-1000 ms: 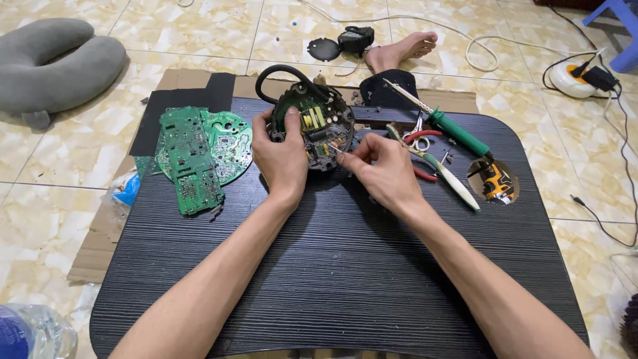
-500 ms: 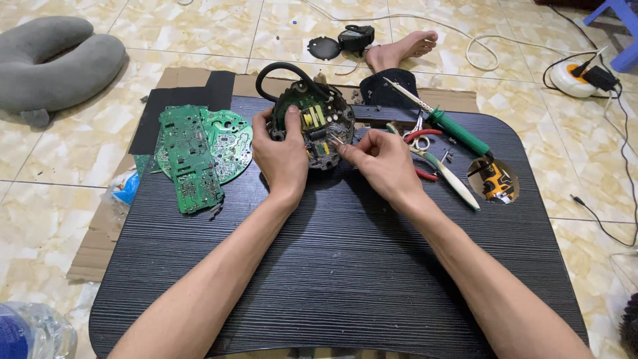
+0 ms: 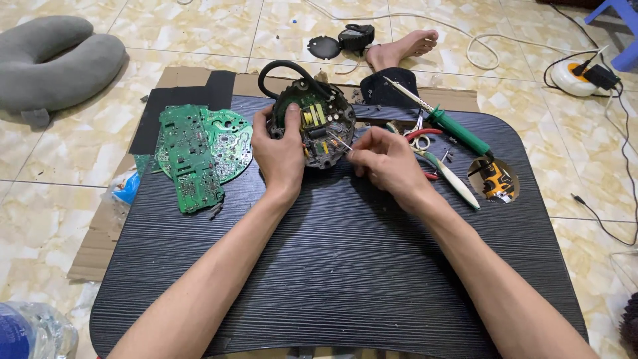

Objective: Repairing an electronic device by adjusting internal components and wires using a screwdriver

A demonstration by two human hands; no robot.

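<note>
The round black housing [image 3: 312, 126] with its green circuit board exposed sits at the far edge of the black ribbed table [image 3: 332, 266], tilted up toward me. My left hand [image 3: 280, 149] grips it from the near left side, thumb laid across the rim onto the board, fingers curled under the casing. A black cable loop [image 3: 282, 68] rises from the housing just beyond my left hand. My right hand [image 3: 385, 159] is closed in a pinch on a thin metal probe [image 3: 339, 141], whose tip rests against the right part of the board; I cannot tell exactly which component it touches.

Left of my left hand, two loose green circuit boards [image 3: 199, 149] lie overlapped, one long and rectangular on top of one round, partly over the table edge. Beyond them a sheet of black material [image 3: 179, 106] rests on flat cardboard [image 3: 93, 246].

Just beyond my right hand lies a soldering iron with a green handle [image 3: 452, 129], its tip pointing away to the left. Red-handled pliers [image 3: 422, 136] and a white-handled tool [image 3: 458, 186] lie touching or nearly touching beside my right knuckles. Further right, a yellow and black tool [image 3: 497, 181] sits in a round cut-out of the table.

On the tiled floor well left of both hands lies a grey neck pillow [image 3: 53, 63]. Beyond the table my bare foot [image 3: 402, 48] rests near a small black part [image 3: 355, 36]
</note>
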